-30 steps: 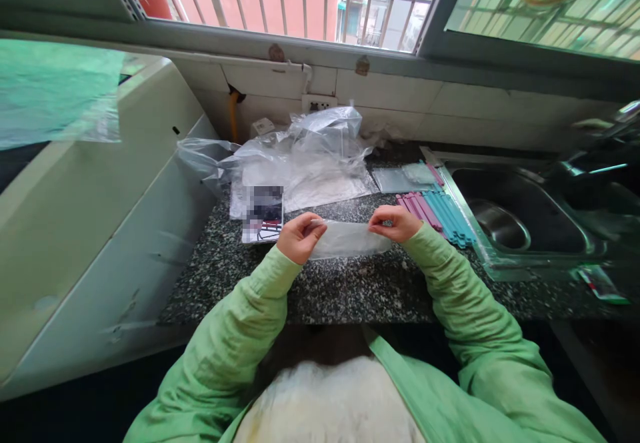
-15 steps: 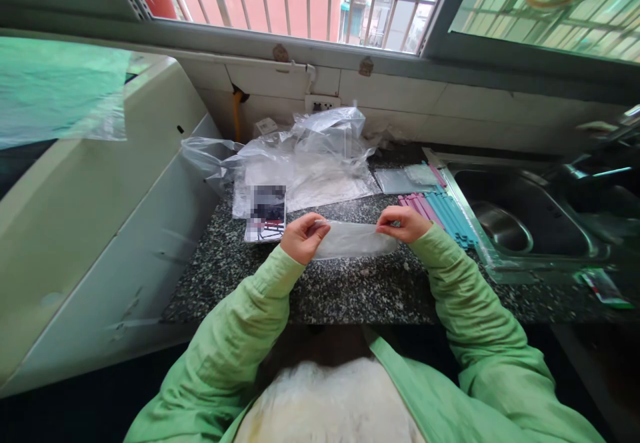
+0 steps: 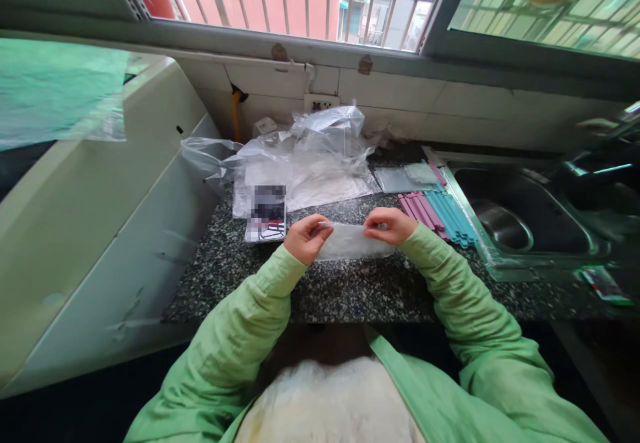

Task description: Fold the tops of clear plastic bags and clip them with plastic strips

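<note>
A small clear plastic bag (image 3: 350,243) is stretched sideways above the speckled counter (image 3: 360,296). My left hand (image 3: 307,237) pinches the bag's top edge at its left end. Thumb and fingers of my right hand (image 3: 391,227) are closed on the same edge, farther right. Just beyond my right hand lie pink sticks (image 3: 424,211) and teal sticks (image 3: 451,218) in a row. A phone (image 3: 266,215) with a lit screen rests beyond my left hand.
Crumpled clear plastic bags (image 3: 320,163) spread along the back of the counter. Flat clear packets (image 3: 400,179) lie behind the sticks. At right is a sink (image 3: 545,209) holding a metal bowl (image 3: 503,226); a small packet (image 3: 605,286) lies in front. A pale appliance side (image 3: 125,229) bounds the left.
My right hand has slid left along the bag's top edge, closer to my left hand. More of the pink sticks shows. My left hand has barely moved.
</note>
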`<move>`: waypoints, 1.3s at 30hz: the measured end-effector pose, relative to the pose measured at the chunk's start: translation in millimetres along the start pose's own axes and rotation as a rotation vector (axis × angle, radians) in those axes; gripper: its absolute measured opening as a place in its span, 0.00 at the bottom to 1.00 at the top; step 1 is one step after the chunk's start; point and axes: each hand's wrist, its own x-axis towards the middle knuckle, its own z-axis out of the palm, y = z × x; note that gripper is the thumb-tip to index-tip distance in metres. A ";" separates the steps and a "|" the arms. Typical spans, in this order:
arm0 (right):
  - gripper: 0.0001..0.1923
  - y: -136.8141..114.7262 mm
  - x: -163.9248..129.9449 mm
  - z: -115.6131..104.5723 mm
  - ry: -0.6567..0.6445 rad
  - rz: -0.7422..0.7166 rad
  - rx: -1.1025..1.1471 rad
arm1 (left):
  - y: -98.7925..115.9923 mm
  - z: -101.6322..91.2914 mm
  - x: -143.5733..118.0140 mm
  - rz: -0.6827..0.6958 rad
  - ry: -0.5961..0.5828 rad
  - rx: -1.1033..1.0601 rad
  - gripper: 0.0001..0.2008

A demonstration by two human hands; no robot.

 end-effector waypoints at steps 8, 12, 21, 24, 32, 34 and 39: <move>0.11 0.2 -2.2 0.7 0.010 -0.031 -0.029 | -2.7 -0.1 0.6 -0.013 0.017 -0.020 0.08; 0.12 0.2 -3.5 -0.4 0.043 -0.041 -0.023 | -2.9 -0.4 1.2 -0.026 0.021 -0.073 0.12; 0.12 -0.3 -6.1 -7.9 0.069 0.019 0.005 | -3.4 -4.6 1.8 -0.035 0.014 0.057 0.15; 0.12 -0.8 -7.0 -10.6 0.059 0.024 0.006 | -2.0 -4.6 1.9 -0.007 0.037 0.082 0.15; 0.13 -2.2 -11.4 -18.5 0.011 0.111 0.030 | -0.9 -1.4 1.2 0.012 -0.013 0.080 0.15; 0.15 -6.0 -8.2 -16.4 0.016 0.127 0.057 | -1.2 -0.7 1.0 0.023 -0.021 0.082 0.15; 0.17 -16.2 4.5 -5.6 0.039 0.092 0.108 | -2.3 0.1 0.8 0.063 -0.026 0.122 0.15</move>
